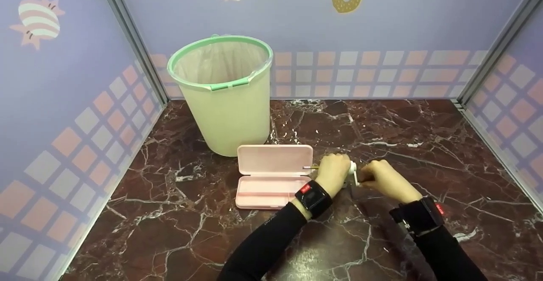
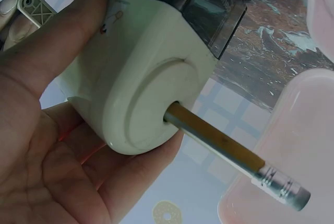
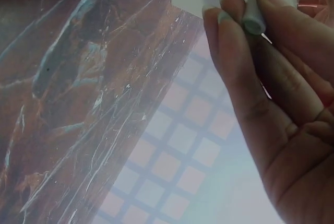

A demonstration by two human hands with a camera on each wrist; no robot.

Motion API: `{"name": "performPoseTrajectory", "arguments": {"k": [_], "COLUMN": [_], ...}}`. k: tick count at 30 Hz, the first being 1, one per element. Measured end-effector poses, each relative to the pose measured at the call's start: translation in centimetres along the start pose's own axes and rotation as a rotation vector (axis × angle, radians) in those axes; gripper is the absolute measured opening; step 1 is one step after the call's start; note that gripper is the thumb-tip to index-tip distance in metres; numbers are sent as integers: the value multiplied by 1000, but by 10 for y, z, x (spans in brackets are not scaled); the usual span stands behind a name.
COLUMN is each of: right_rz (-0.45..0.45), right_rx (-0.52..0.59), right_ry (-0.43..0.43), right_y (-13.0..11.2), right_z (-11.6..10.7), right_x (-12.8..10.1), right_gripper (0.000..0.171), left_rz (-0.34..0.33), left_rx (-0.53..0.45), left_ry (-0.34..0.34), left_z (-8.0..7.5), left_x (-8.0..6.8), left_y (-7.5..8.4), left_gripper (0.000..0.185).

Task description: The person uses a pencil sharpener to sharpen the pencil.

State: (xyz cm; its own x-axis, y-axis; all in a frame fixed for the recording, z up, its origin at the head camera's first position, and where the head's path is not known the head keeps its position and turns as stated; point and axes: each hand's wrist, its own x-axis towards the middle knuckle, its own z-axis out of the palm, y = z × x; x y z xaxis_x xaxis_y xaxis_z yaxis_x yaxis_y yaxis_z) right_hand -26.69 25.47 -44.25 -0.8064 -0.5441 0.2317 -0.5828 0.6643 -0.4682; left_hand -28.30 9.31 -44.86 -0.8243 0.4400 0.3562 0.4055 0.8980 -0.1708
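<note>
Head view: marble tabletop (image 1: 424, 153) carried, largest first, a pale green bin (image 1: 222, 94) w/ clear liner, then an open pink pencil case (image 1: 271, 175) lying just in front of the bin. All positions given rel. to the case. Directly to its right, near but not touching, the left hand (image 1: 333, 175) gripped a small cream pencil sharpener (image 2: 141, 72); fingers and thumb were curled round the body, per left wrist view. A yellow pencil (image 2: 229, 153) w/ metal ferrule and eraser end out sat in the sharpener's front hole, its free end pointing back toward the case. Farther right of the case, the right hand (image 1: 384, 181) was curled on the sharpener's crank handle (image 3: 255, 10); right wrist view showed fingertips pinching the white knob.

Risks (judgement): the left hand's grip was the only visible restraint on the sharpener, which seemed raised off the tabletop, so cranking torque could twist the body in the palm and snap the lead. Nothing steadied the pencil itself; it could spin w/ the cutter or back out. Dark shavings drawer (image 2: 203, 4) looked partly exposed; a jolt might spill shavings beside the case.
</note>
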Motion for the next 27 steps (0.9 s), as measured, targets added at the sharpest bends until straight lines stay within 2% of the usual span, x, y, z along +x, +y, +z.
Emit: {"name": "performPoseTrajectory", "arguments": {"k": [11, 15, 20, 24, 27], "right_rz": [-12, -19, -7, 16, 52], "right_rx": [4, 19, 47, 50, 54], "right_ry": [-6, -1, 19, 12, 38], "right_y": [-1, -2, -4, -6, -8], "right_z": [-2, -4, -9, -10, -11], "right_x": [-3, -4, -3, -3, -4], "right_gripper": [23, 23, 20, 16, 12], "left_rz": [-28, -17, -12, -6, 12], "left_rx": [-1, 24, 44, 16, 5], "left_ry": [-16, -26, -19, -40, -30], "left_z": [-2, -3, -2, -2, 0], "left_x": [1, 1, 3, 2, 2], "left_y": [5, 7, 6, 3, 3], "left_gripper": [7, 9, 11, 9, 9]}}
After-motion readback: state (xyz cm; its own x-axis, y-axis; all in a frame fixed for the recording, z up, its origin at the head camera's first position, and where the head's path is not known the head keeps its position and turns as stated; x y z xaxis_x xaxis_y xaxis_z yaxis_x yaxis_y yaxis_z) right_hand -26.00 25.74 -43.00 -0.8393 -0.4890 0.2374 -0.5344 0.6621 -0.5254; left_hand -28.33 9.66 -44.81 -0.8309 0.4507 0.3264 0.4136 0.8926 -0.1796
